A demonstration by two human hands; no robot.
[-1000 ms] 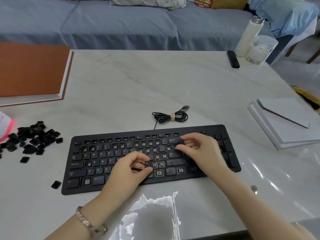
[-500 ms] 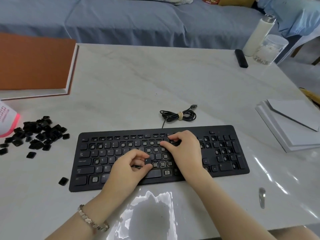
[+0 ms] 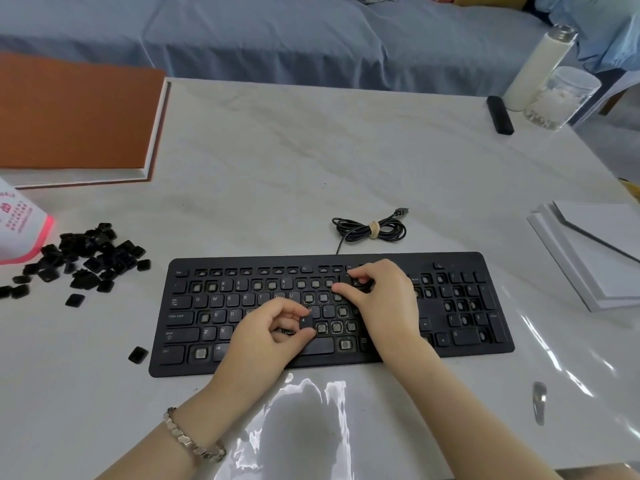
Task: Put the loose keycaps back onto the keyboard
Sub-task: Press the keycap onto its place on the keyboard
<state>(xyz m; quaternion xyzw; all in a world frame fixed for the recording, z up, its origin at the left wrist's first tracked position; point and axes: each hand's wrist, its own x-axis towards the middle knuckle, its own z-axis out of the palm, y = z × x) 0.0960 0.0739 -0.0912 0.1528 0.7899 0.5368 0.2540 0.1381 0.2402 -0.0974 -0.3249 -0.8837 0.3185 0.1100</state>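
Note:
A black keyboard (image 3: 460, 344) lies on the white table, with many bare grey key sockets among its seated keys. My left hand (image 3: 266, 337) hovers over the lower middle rows and pinches a small black keycap (image 3: 304, 322) between thumb and fingers. My right hand (image 3: 384, 299) rests over the upper rows right of centre, its thumb and fingers curled round a black keycap (image 3: 348, 279) in the number row. A pile of loose black keycaps (image 3: 86, 259) sits on the table left of the keyboard. One stray keycap (image 3: 138, 355) lies by the keyboard's lower left corner.
The keyboard's coiled cable (image 3: 370, 230) lies just behind it. An orange-covered book (image 3: 76, 116) and a pink-edged packet (image 3: 20, 230) are at the left. A white paper stack (image 3: 595, 258) is at the right. A bottle (image 3: 533, 67), jar (image 3: 561, 98) and black remote (image 3: 499, 114) stand back right.
My right hand has moved left along the upper rows from the keyboard's right part to just right of centre. My left hand keeps its keycap in nearly the same spot.

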